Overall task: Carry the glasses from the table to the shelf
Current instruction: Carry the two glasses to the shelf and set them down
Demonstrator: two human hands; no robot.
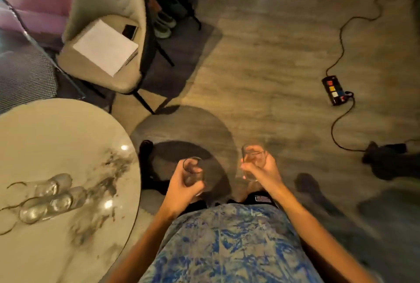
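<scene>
My left hand (pixel 183 186) is closed around a clear drinking glass (pixel 192 169), held upright over the floor just right of the table. My right hand (pixel 263 170) grips a second clear glass (pixel 252 155) at the same height, a little further right. Several more clear glasses (pixel 51 198) stand grouped on the round marble table (pixel 68 141) at the left. The picture is blurred by motion. No shelf is in view.
A beige chair (pixel 106 39) with a white pad and a phone on its seat stands beyond the table. A black power strip (pixel 335 89) and its cable lie on the wooden floor at the right. A dark object (pixel 386 160) lies at the right edge.
</scene>
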